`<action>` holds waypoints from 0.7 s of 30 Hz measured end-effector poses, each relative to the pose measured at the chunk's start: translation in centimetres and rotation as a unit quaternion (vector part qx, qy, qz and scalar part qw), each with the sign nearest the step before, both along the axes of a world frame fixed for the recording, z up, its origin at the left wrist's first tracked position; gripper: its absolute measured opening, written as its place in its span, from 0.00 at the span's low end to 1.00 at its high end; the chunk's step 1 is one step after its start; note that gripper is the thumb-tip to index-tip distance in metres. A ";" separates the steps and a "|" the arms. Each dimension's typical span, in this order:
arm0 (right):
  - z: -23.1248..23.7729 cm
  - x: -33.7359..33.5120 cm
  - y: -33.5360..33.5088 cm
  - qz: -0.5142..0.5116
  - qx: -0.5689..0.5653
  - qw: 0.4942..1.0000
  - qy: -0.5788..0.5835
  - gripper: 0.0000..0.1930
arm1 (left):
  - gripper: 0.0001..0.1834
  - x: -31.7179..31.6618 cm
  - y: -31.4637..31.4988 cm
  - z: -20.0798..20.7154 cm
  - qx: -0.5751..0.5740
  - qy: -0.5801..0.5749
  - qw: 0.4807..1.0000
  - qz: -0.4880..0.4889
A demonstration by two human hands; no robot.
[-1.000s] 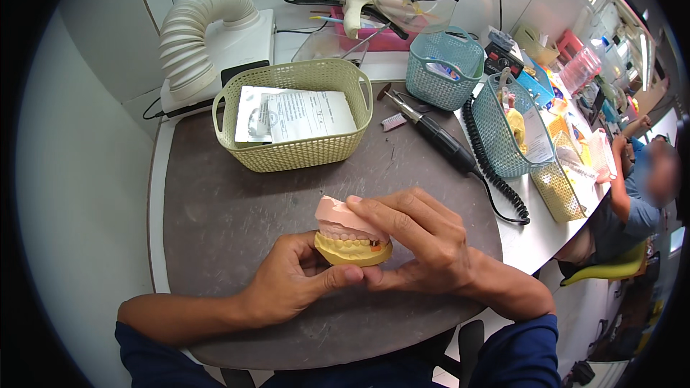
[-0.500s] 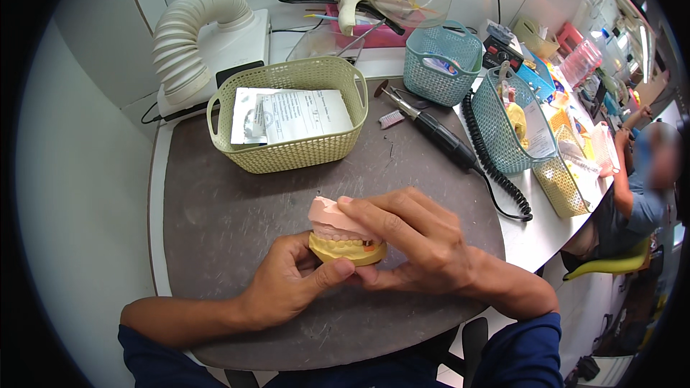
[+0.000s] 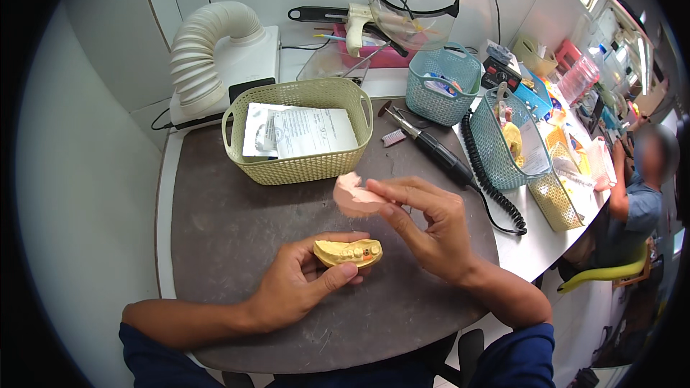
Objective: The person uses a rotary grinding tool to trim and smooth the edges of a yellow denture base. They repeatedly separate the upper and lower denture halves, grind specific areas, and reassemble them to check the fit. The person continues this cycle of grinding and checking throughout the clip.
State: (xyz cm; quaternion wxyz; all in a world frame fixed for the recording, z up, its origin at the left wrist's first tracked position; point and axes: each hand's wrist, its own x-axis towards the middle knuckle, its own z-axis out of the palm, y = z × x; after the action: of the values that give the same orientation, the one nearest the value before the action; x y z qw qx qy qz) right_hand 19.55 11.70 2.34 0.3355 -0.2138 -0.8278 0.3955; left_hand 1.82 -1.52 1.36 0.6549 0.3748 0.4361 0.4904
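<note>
Low over the brown work board, my left hand (image 3: 302,276) is closed round a yellow dental model (image 3: 338,252), thumb in front and fingers behind. The model's row of teeth faces up, with a dark spot and an orange patch near its right end. Above it and to the right, my right hand (image 3: 431,226) pinches a pink dental model (image 3: 357,197) between thumb and fingers. The pink model is tilted and apart from the yellow one. Its teeth are hard to make out.
An olive basket (image 3: 298,172) with papers and a packet stands beyond my hands. Right of it lie a small brush (image 3: 393,138) and a black rotary handpiece (image 3: 442,158) with a coiled cord. Blue baskets (image 3: 440,104) stand behind. A co-worker (image 3: 636,194) sits at the far right.
My right hand has lifted the pink model off the yellow one, up and to the right. The yellow model stays in my left hand, its teeth now uncovered. The view has shifted slightly.
</note>
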 end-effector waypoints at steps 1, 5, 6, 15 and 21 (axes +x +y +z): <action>-0.5 -0.2 0.5 -0.023 0.047 0.999 0.005 0.13 | 0.25 0.0 0.0 -0.1 0.000 -0.001 1.000 0.010; -1.0 0.2 1.9 0.013 0.134 0.987 -0.090 0.11 | 0.26 -0.3 0.1 -0.2 0.007 -0.011 0.999 0.045; -0.8 0.3 2.2 -0.011 0.178 0.979 -0.093 0.10 | 0.26 -0.4 0.1 -0.1 0.001 -0.010 0.999 0.045; -1.9 1.3 7.6 -0.212 0.290 0.905 -0.229 0.18 | 0.28 -0.3 0.1 -0.4 -0.010 -0.046 0.998 0.044; -1.4 1.0 7.6 -0.206 0.285 0.906 -0.237 0.18 | 0.29 -0.4 0.2 -0.6 -0.011 -0.066 0.997 0.041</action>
State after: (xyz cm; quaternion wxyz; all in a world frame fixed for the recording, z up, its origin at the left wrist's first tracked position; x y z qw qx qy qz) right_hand 20.58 19.28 0.90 0.2503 -0.3620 -0.8979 0.0029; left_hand 1.43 -1.33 0.78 0.6657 0.3160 0.4125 0.5356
